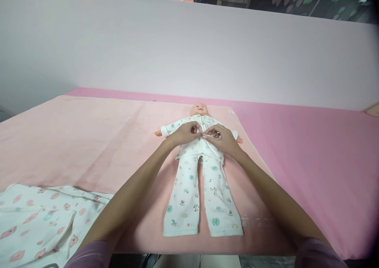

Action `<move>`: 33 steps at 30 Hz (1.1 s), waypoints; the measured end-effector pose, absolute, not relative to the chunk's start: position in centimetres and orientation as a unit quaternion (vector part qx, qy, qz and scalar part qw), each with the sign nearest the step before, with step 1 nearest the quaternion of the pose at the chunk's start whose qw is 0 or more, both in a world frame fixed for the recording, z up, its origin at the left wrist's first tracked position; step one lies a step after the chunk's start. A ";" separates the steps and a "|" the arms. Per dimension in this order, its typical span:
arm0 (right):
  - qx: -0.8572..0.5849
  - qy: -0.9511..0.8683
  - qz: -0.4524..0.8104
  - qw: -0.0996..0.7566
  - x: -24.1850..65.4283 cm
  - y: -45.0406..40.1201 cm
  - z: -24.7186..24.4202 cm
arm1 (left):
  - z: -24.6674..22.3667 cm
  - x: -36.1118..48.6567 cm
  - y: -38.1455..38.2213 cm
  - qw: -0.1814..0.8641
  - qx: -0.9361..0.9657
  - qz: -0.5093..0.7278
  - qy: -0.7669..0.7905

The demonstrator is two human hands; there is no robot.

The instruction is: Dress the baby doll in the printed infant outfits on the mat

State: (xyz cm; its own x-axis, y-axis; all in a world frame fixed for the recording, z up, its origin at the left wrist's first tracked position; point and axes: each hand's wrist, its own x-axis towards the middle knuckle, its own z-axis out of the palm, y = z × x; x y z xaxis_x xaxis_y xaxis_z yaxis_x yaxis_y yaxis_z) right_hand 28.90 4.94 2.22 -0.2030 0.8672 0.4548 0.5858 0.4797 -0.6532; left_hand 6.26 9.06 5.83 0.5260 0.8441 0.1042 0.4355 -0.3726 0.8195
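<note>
- White, green-dotted cloth shirt (192, 146) on a bald, plastic-looking baby doll (199, 109); its front opening runs head to foot, directly beneath the fingertips.
- Left hand (187, 133) and right hand (223, 139), equally near, pinch the opening from either side.

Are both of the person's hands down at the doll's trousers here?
No, the left hand and right hand meet at the front of the patterned shirt on the doll, above the trousers.
</note>
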 end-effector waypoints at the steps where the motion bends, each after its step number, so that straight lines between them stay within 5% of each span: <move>1: -0.484 -0.757 0.155 0.411 28.8 4.8 2.3 | 5.9 6.3 9.1 0.389 0.782 0.265 0.409; 15: -0.514 -0.761 -0.008 0.397 26.1 2.5 2.4 | 6.1 6.2 8.9 0.425 0.759 0.255 0.422; 25: -0.502 -0.716 0.210 0.437 27.6 4.0 2.1 | 6.3 5.5 9.5 0.454 0.764 0.232 0.395; 33: -0.434 -0.817 0.133 0.356 30.4 8.6 4.8 | 7.4 5.6 11.3 0.385 0.747 0.252 0.481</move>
